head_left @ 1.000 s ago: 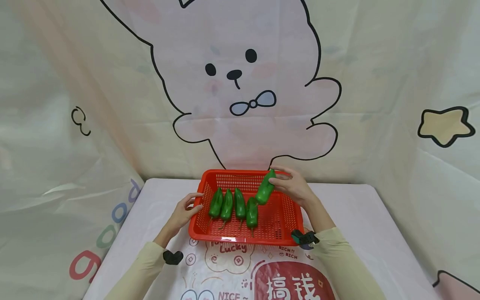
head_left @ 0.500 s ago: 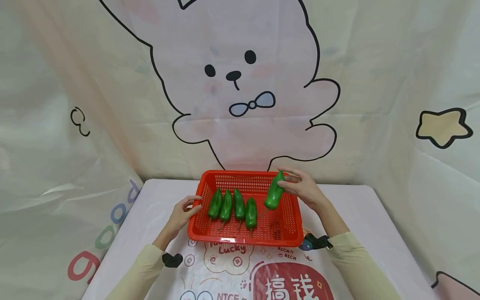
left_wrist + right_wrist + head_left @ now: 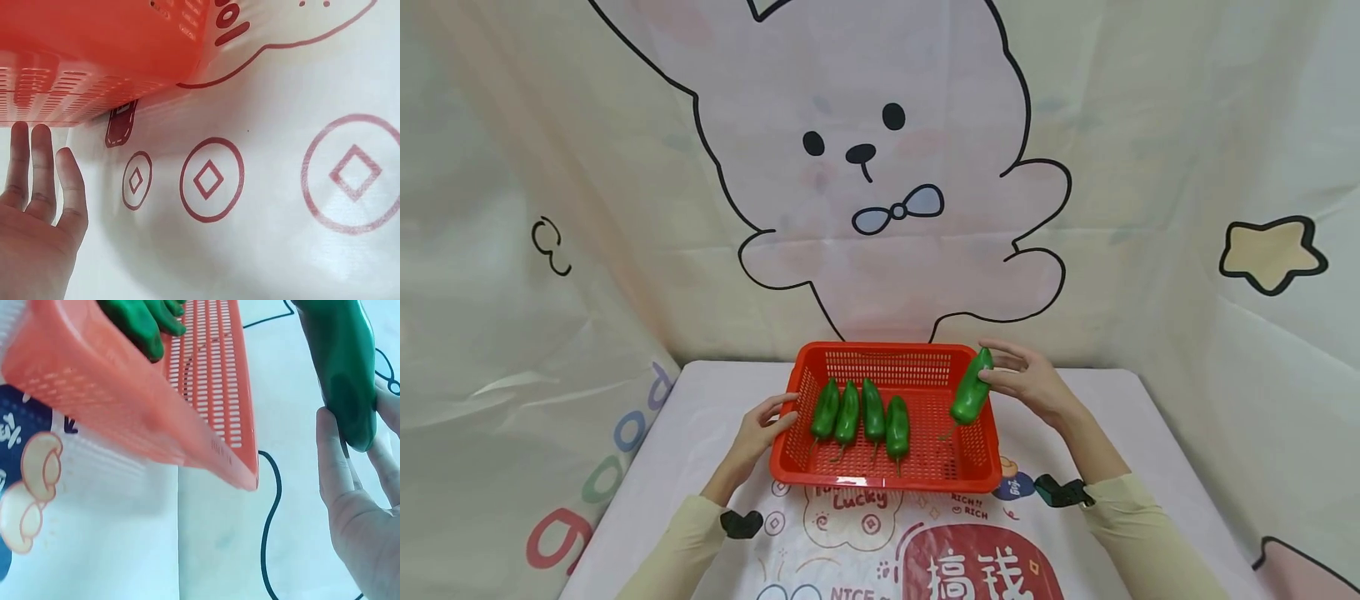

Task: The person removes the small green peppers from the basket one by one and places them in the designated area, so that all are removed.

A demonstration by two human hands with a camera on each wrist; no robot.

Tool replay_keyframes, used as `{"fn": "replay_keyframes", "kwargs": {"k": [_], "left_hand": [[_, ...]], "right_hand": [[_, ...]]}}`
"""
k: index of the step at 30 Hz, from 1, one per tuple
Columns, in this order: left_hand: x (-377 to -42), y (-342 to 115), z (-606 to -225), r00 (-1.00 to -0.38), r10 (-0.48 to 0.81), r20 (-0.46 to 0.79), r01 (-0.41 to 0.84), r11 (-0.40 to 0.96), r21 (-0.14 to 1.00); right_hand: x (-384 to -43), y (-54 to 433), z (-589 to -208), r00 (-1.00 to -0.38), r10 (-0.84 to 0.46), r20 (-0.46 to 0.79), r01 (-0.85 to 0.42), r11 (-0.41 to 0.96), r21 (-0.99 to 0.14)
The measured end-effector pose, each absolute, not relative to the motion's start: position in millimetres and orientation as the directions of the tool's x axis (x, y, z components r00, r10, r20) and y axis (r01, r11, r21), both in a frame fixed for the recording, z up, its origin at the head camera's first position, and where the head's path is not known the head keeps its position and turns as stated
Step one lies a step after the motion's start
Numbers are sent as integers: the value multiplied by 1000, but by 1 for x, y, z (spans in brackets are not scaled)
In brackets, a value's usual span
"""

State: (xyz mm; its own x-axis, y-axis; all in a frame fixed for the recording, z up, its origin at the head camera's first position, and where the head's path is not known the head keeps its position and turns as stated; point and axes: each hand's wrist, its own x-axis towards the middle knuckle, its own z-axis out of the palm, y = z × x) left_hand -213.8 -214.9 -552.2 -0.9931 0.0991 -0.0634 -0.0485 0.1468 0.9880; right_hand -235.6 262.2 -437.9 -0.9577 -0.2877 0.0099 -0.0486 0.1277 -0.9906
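My right hand (image 3: 1032, 385) pinches a long green pepper (image 3: 972, 392) by its pointed end, with the thin stem hanging down. This pepper is raised over the right side of a red plastic basket (image 3: 925, 486). In the right wrist view, the fingers and thumb lie around the tip of the pepper (image 3: 347, 369). Several more green peppers (image 3: 873, 412) lie side by side in the basket's left half, stems toward the front. At the basket's left edge rests my left hand (image 3: 752, 440), its straight fingertips (image 3: 41, 132) right at the slotted wall in the left wrist view.
The basket stands on a white table (image 3: 1090, 408) with a printed cover (image 3: 850, 529) of red drawings and writing. Behind it hangs a pale curtain (image 3: 1120, 250) with a cartoon animal; more fabric encloses both sides.
My right hand has carried the pepper rightward, away from the row of peppers, to above the basket's right side. My left hand stays at the basket's left edge.
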Motion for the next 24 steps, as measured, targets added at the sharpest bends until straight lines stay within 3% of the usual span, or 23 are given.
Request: {"fn": "replay_keyframes", "kwargs": {"k": [9,24], "left_hand": [[-212,-213,-550,-993,102,-60,-46,132,990],[-209,-211,-546,-996,87,-36,-24,137,990]], "right_hand": [[-232,284,-441,-956,-290,43,-102,193,-976],[-235,322,-446,-965,-262,30,-72,152,-986]]}}
